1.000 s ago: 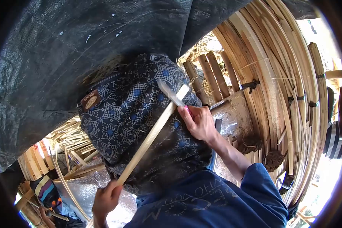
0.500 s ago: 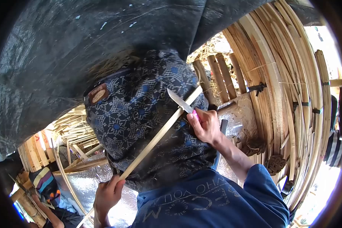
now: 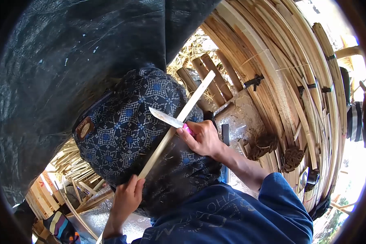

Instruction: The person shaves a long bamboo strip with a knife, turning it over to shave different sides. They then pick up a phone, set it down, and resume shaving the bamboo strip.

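My right hand point(image 3: 202, 137) is closed round the pink handle of a knife point(image 3: 165, 118), whose blade points up and left. The blade lies across a long pale wooden strip point(image 3: 190, 105), which looks like split bamboo. Near its lower part, my left hand point(image 3: 128, 194) grips the strip, fingers wrapped round it. The strip runs diagonally over the dark patterned cloth point(image 3: 130, 122) on my lap, its free end up and to the right. Part of the handle is hidden in my right hand.
Long wooden strips point(image 3: 288, 81) stand bundled along the right side. Black sheeting point(image 3: 69, 61) covers the upper left. Thin split sticks point(image 3: 71, 162) lie heaped at left. Brown coiled bundles point(image 3: 266, 145) sit right of my forearm. A person's striped cap point(image 3: 61, 225) shows lower left.
The camera view has shifted. The knife now sits farther down the strip from its upper end, leaving a longer pale length beyond the blade. Both hands keep their grips.
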{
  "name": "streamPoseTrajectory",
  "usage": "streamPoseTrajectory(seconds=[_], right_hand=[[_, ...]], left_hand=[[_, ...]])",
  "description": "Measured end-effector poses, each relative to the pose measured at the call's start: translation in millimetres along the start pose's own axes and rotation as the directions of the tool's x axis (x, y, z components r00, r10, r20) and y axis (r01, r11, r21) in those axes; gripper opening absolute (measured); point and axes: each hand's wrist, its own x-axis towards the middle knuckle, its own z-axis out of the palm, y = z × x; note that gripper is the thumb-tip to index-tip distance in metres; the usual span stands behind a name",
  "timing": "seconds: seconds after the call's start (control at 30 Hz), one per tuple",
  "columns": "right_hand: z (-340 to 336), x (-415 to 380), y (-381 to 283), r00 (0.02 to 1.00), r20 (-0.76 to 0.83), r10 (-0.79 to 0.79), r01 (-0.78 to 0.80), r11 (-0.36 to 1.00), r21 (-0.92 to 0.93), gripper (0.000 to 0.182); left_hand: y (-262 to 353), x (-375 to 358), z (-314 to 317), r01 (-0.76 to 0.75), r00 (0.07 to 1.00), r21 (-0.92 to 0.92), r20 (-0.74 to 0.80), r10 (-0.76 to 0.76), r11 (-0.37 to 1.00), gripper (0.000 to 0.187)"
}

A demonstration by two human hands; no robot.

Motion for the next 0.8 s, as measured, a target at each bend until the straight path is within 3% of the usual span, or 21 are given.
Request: streamPoseTrajectory(seconds=[0.07,0.13,0.23,0.47,0.67,0.8], right_hand=[[1,1,-2,1.0,-0.013,0.007,-0.007,1.0,0.013,0.045],[1,4,-4,0.998,-0.005,0.059,-0.059,0.997,-0.059,0.048],[8,7,0,1.0,-0.024,0.0,0.0,1.0,-0.009,0.046],[12,6,-8,0.999,-0.036,0.012,-0.016,0.994,-0.106,0.049],[15,11,-3,0.994,-0.097,0.056,-0.065,0.994,-0.085,0.048],[12,2,-8,0.997,-0.022,-0.075,0.07,0.983,-0.168,0.047]], left_hand=[[-3,-23,-12,0.073,0.997,0.134,0.014,-0.075,0.988,0.022],[-18,-47,-20,0.1,0.994,0.143,0.029,-0.106,0.985,0.022],[-14,-67,-22,0.162,0.985,0.192,0.024,-0.169,0.968,0.02],[-6,-116,-39,0.172,0.984,0.301,-0.005,-0.179,0.938,0.02],[-3,-97,-22,0.173,0.983,0.252,0.015,-0.182,0.952,0.02],[4,-132,-41,0.264,0.961,0.213,0.023,-0.275,0.941,0.017]])
